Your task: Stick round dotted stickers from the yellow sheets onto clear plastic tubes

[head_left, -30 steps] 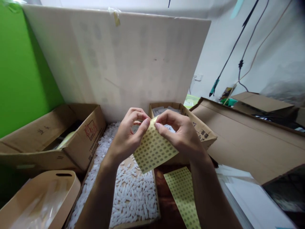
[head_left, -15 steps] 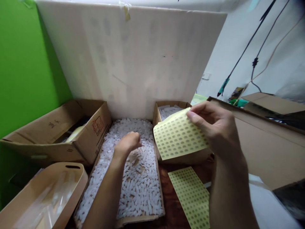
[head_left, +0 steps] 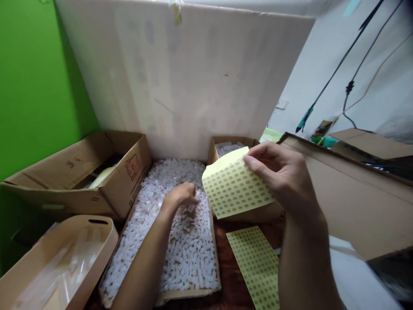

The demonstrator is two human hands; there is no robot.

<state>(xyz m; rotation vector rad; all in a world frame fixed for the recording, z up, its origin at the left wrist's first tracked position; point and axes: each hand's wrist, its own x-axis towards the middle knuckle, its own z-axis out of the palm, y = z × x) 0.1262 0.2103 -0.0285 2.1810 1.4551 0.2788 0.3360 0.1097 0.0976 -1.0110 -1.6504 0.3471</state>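
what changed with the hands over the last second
The left hand let go of the dotted sheet and went down into the white pieces. Its fingers are now among them; whether it grips one is unclear. The right hand kept its pinch on the sheet and carried it a little to the right. The second sheet lying flat and the open box at left stayed put.

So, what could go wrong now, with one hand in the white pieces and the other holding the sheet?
The right hand pinches the yellow sheet near one corner only, so it may bend or slip. The left hand reaches among the heaped white pieces; some could spill over the low cardboard tray edge.
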